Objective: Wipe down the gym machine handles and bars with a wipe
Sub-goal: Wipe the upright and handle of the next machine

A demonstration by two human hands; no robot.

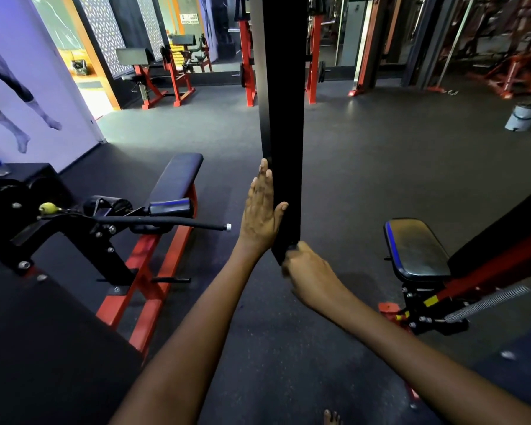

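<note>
Dark speckled rubber floor (365,154) covers the whole room. Left of it stands a lilac wall (22,56) printed with a figure's legs, and beyond that wall an orange-framed doorway (89,87) lets in bright daylight. Red-framed machines (166,84) line the far side of the floor, backed by what seem to be mirrors. A pale bin (523,116) sits on the floor's right side.

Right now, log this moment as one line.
left hand flat on black bar | right hand gripping bar's lower end | wipe not visible
</note>
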